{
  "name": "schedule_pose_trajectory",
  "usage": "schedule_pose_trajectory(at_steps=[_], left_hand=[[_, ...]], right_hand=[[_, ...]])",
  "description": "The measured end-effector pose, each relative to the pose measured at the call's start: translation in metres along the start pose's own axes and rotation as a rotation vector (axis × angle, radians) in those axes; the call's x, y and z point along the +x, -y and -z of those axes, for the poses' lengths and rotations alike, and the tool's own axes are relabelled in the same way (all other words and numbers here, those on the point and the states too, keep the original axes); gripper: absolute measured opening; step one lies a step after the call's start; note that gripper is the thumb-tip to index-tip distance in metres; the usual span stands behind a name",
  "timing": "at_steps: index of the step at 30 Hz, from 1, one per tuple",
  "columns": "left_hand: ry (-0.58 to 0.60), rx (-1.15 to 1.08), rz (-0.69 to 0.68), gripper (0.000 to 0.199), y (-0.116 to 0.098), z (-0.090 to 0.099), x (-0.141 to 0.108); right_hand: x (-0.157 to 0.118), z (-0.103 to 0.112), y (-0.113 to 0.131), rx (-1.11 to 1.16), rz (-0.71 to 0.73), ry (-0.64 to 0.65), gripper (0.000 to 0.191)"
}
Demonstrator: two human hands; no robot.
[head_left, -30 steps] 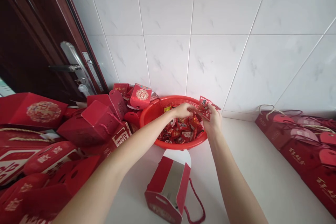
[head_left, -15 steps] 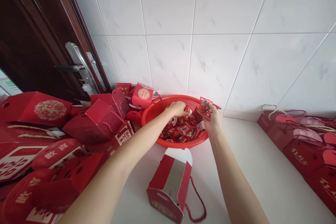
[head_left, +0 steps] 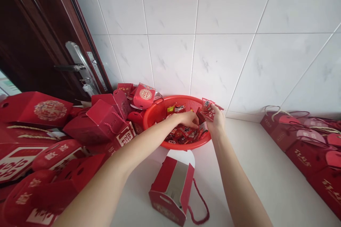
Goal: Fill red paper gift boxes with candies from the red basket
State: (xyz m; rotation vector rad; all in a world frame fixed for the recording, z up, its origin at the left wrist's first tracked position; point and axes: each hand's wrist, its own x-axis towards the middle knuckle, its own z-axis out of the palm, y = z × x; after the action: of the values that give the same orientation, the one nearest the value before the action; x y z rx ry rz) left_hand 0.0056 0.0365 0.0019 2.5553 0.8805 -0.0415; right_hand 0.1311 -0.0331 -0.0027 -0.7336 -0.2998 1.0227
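Note:
My left hand (head_left: 188, 118) is down in the red plastic basket (head_left: 151, 116), fingers bent downward among red-wrapped candies (head_left: 183, 135). What those fingertips pinch, if anything, is hidden. Over the basket's right rim, my right hand (head_left: 217, 118) is closed on red candy packets (head_left: 208, 109) with white and dark print. In front of the basket an open red gift box (head_left: 170, 188) lies on the white surface, its grey inside showing and a red rope handle (head_left: 202, 205) looped out to the right.
Red gift boxes (head_left: 101, 124) are heaped along the left, beside a dark wooden door (head_left: 34, 35) with a metal handle (head_left: 77, 64). A row of dark red boxes (head_left: 301, 152) with rope handles stands at the right. White wall tiles (head_left: 221, 53) rise behind the basket.
My left hand has moved right and slightly down within the basket, uncovering a yellow wrapper behind it. My right hand stays at the rim with its packets.

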Motion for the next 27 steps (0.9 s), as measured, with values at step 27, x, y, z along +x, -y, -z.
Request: schedule_pose_trajectory(at_steps=[27], left_hand=[[-0.172, -0.237, 0.104, 0.031, 0.038, 0.03, -0.011]], right_hand=[[-0.013, -0.012, 0.008, 0.021, -0.077, -0.057, 0.017]])
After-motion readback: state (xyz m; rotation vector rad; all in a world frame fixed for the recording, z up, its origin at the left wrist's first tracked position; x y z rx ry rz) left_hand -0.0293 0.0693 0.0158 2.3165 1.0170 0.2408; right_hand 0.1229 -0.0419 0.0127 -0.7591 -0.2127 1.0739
